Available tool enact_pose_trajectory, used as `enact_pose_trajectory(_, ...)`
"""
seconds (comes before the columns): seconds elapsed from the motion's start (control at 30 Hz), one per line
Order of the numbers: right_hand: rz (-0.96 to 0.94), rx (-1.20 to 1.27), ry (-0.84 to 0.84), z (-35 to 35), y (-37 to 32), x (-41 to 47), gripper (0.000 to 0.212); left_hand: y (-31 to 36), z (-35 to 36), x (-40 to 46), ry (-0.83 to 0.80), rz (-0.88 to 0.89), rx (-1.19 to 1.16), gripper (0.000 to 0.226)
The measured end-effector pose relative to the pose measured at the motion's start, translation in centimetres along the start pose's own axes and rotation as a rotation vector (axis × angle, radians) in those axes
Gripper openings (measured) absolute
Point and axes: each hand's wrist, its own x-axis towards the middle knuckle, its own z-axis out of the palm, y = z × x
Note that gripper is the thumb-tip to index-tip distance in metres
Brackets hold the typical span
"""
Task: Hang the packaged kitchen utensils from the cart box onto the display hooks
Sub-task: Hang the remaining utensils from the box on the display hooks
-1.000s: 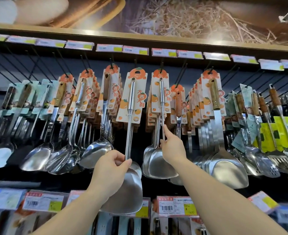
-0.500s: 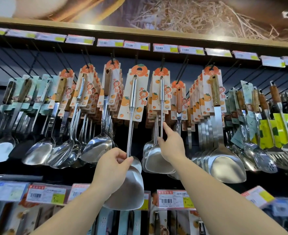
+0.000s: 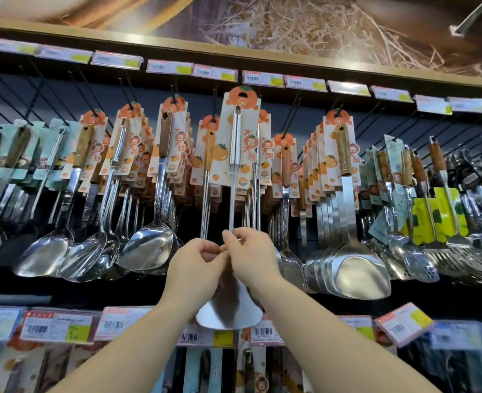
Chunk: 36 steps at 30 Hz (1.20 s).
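Observation:
A steel spatula [image 3: 235, 154] on an orange-printed backing card stands upright in front of the display, its card top level with a black display hook [image 3: 214, 103]. My left hand [image 3: 197, 268] and my right hand [image 3: 251, 256] are side by side, both pinching the spatula's thin shaft just above its blade [image 3: 228, 313]. Whether the card's hole sits on a hook is hidden. The cart box is out of view.
Rows of carded ladles [image 3: 149, 248] and turners [image 3: 359, 273] hang close on both sides. Price tags [image 3: 262, 78] line the rail above the hooks. A lower rail of price labels [image 3: 55, 326] runs under my forearms, with more packaged goods below.
My right hand let go of the hanging turner on the right and came left onto the spatula's shaft. The spatula has risen and shifted right, its card now higher than the neighbours.

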Motion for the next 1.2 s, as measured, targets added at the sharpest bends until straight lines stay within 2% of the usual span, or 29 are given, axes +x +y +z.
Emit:
enact_pose_trajectory(0.17,0.009,0.012,0.077,-2.0,0.0,1.5,0.037,-0.6,-0.9,1.0,-0.01,0.028,0.146,0.028)
enact_pose_trajectory(0.33,-0.008,-0.06,0.108,-2.5,1.3,2.2,0.038,-1.7,-1.1,1.6,-0.028,0.171,0.567,0.041)
enact_pose_trajectory(0.43,-0.011,-0.077,0.113,-1.9,2.3,2.5,0.039,-2.1,-0.9,1.6,-0.029,0.284,0.84,0.042)
enact_pose_trajectory(0.5,-0.007,-0.087,0.113,-1.5,3.0,2.7,0.04,-2.5,-0.8,1.6,-0.033,0.353,0.936,0.04)
enact_pose_trajectory(0.67,0.064,-0.108,0.115,-1.2,4.4,3.7,0.039,-4.0,-0.5,2.0,-0.025,0.435,0.989,0.037)
enact_pose_trajectory(0.9,0.068,-0.162,0.129,-1.9,4.0,5.7,0.041,-5.7,-0.2,2.5,0.017,0.509,1.011,0.032)
enact_pose_trajectory(1.2,0.072,-0.113,0.096,-2.3,3.0,7.4,0.04,-6.4,-0.1,2.6,0.027,0.508,1.047,0.028)
